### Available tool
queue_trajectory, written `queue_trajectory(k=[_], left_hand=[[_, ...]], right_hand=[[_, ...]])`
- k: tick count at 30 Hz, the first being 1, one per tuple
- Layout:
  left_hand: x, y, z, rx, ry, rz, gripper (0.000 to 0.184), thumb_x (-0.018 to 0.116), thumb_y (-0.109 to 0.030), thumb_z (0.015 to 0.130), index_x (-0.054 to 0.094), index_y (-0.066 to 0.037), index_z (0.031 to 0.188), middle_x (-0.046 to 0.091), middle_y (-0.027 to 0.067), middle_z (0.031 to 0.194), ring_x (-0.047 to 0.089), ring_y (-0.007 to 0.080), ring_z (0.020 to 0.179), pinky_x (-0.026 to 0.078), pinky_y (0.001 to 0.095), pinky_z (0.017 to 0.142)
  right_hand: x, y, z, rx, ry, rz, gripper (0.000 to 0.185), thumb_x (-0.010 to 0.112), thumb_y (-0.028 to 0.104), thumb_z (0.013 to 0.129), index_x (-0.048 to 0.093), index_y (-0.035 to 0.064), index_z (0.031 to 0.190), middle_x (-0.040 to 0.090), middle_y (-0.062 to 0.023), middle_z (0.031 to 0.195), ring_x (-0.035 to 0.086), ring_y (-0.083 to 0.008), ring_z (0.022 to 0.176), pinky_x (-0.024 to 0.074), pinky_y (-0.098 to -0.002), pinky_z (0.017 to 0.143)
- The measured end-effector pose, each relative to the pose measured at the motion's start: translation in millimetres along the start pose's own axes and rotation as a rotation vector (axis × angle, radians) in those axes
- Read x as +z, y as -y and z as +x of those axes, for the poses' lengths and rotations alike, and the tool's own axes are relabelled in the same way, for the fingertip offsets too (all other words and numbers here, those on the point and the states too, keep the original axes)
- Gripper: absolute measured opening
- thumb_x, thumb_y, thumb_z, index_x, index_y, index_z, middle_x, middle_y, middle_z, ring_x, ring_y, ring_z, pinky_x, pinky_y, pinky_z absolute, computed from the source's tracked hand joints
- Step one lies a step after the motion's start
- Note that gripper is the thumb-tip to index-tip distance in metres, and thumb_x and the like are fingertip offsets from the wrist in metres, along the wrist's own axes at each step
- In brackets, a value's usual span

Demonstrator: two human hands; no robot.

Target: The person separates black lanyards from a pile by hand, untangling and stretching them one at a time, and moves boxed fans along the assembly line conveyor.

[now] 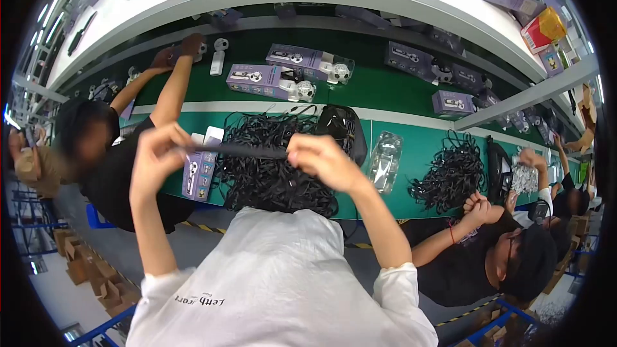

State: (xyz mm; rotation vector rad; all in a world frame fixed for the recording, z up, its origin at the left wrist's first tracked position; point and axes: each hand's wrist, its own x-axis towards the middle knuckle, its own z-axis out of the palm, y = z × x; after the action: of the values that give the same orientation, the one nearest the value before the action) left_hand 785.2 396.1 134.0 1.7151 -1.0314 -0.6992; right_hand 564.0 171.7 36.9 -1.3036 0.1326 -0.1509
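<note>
A black strap is stretched level between my two hands, above a tangled heap of black straps on the green table. My left hand pinches its left end and is slightly blurred. At the other end, my right hand grips the strap between thumb and fingers. A purple box stands just right of my left hand, beside the heap. Behind my right hand lies a black bag with more straps. To its right is a clear plastic tray.
Purple boxes and a white device lie on the green conveyor. A co-worker at left reaches over it. Another co-worker sits at right near a second strap heap. A white shelf runs above.
</note>
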Motion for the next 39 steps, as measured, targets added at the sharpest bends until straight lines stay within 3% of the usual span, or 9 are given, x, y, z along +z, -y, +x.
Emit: queue_trajectory(k=[2,4,10,16,20,24,28,32,39], left_hand=[[31.9,13.1,-17.1,-0.017,0.101,0.222,0.079,0.081,-0.018,0.057,0.054,0.003,0.129,0.055,0.0142,0.134,0.043,0.0285,0.135,0.029,0.0383,0.113],[85.6,24.9,-18.9,0.006,0.179,0.132,0.104,0.083,-0.018,0.056,0.035,-0.003,0.147,0.047,0.014,0.143,0.046,0.0243,0.132,0.033,0.0358,0.11],[127.7,44.9,-16.0,-0.017,0.024,-0.118,0.02,0.067,-0.014,0.073,0.062,0.002,0.084,0.062,0.0035,0.07,0.056,0.0093,0.063,0.041,0.024,0.057],[122.6,79.1,-13.9,-0.204,0.064,-0.737,0.021,0.062,-0.014,0.071,0.047,-0.002,0.061,0.045,0.0049,0.061,0.043,0.0171,0.061,0.038,0.0323,0.062],[149.2,21.1,10.4,-0.65,-0.574,-1.218,0.022,0.052,-0.024,0.077,0.037,-0.011,0.068,0.039,0.0051,0.063,0.041,0.02,0.062,0.037,0.0336,0.064],[114.0,69.6,-13.0,-0.597,-0.131,-1.436,0.019,0.047,-0.024,0.08,0.034,-0.013,0.073,0.034,0.001,0.057,0.031,0.0136,0.051,0.029,0.0294,0.053],[92.4,75.8,-13.7,-0.504,-0.115,-1.011,0.025,0.05,-0.032,0.086,0.038,-0.011,0.078,0.027,-0.0024,0.051,0.022,0.0094,0.045,0.023,0.0278,0.049],[64.0,105.4,-15.0,-0.349,-0.057,-0.716,0.042,0.052,-0.037,0.093,0.041,-0.005,0.068,0.03,-0.0024,0.054,0.028,0.0094,0.049,0.02,0.0277,0.05],[4.3,147.6,94.9,-0.218,-0.234,-0.35,0.042,0.059,-0.018,0.089,0.033,-0.01,0.058,0.026,-0.0058,0.059,0.024,0.0067,0.054,0.018,0.0287,0.051]], right_hand=[[23.2,-19.6,-1.4,-0.267,0.039,-0.399,0.012,0.063,0.013,0.085,0.06,0.0019,0.083,0.051,-0.0068,0.075,0.051,-0.0231,0.075,0.0434,-0.0338,0.073],[59.4,-11.6,-1.2,-0.36,-0.052,-0.596,0.013,0.066,0.012,0.081,0.061,0.0008,0.081,0.052,-0.011,0.084,0.052,-0.0285,0.085,0.0437,-0.0364,0.078],[86.5,20.2,-14.8,-0.484,-0.385,-0.475,0.014,0.074,0.006,0.073,0.065,-0.001,0.081,0.054,-0.0088,0.078,0.051,-0.0239,0.072,0.0432,-0.0335,0.063],[79.7,-15.4,-40.3,-0.268,-0.504,-0.018,0.01,0.074,0.006,0.077,0.071,0.0005,0.085,0.052,-0.0024,0.069,0.046,-0.0104,0.058,0.0355,-0.0264,0.055],[96.1,-67.9,-40.1,-0.012,-0.385,0.234,0.016,0.066,0.009,0.085,0.073,-0.0002,0.096,0.062,-0.005,0.078,0.05,-0.0096,0.066,0.0355,-0.0248,0.059],[98.4,-117.7,-36.9,0.184,-0.261,0.718,0.019,0.062,0.01,0.088,0.072,-0.0004,0.101,0.062,-0.0022,0.072,0.053,-0.0071,0.062,0.04,-0.0218,0.058],[55.0,-159.9,-15.7,0.211,-0.868,-0.23,0.015,0.065,0.004,0.083,0.067,0.0048,0.098,0.056,-0.0001,0.063,0.053,-0.0095,0.054,0.0407,-0.0268,0.051],[17.6,-187.2,9.1,0.296,-0.603,-0.871,0.017,0.068,0.017,0.084,0.065,0.008,0.098,0.065,-0.0101,0.08,0.065,-0.0355,0.071,0.0508,-0.0438,0.06],[21.2,-171.1,32.4,0.304,-0.48,-0.812,0.016,0.069,0.016,0.081,0.061,0.0047,0.074,0.059,-0.0102,0.077,0.059,-0.0335,0.07,0.0445,-0.044,0.062]])
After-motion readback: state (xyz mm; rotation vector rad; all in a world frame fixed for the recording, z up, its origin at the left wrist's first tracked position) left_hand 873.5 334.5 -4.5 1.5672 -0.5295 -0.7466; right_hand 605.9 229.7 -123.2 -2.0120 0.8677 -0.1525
